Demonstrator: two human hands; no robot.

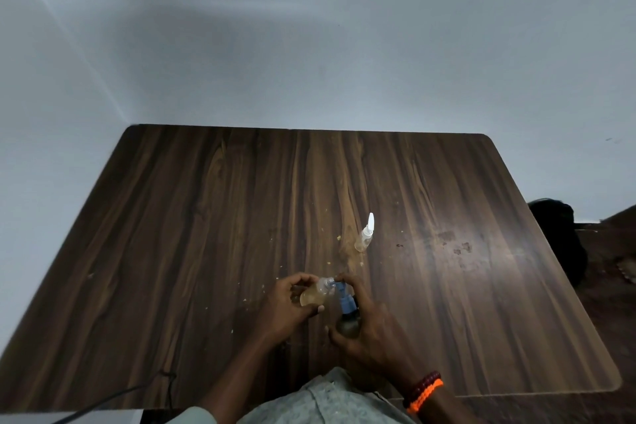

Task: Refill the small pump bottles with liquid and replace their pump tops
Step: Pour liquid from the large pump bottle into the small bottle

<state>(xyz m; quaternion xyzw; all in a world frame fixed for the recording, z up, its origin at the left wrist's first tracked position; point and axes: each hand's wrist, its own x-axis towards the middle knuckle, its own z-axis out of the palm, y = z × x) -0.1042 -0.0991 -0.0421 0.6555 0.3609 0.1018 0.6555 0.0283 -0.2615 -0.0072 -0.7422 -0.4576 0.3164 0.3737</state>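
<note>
My left hand [287, 308] grips a small clear bottle [315, 294] with yellowish liquid, tilted so its open neck points right. My right hand [364, 323] holds a darker bottle [348, 323] with a blue pump top [345, 299], fingers curled round it. The clear bottle's neck meets the blue top's spout. Both are held just above the wooden table [206, 234], near its front edge. A third small clear bottle [364, 238] with a white pump top stands upright farther back, apart from both hands.
Small crumbs and dried stains mark the table around the centre and right [454, 248]. A black cable [103, 399] lies at the front left corner. A dark bag [557, 231] sits on the floor past the table's right edge. A grey wall rises behind.
</note>
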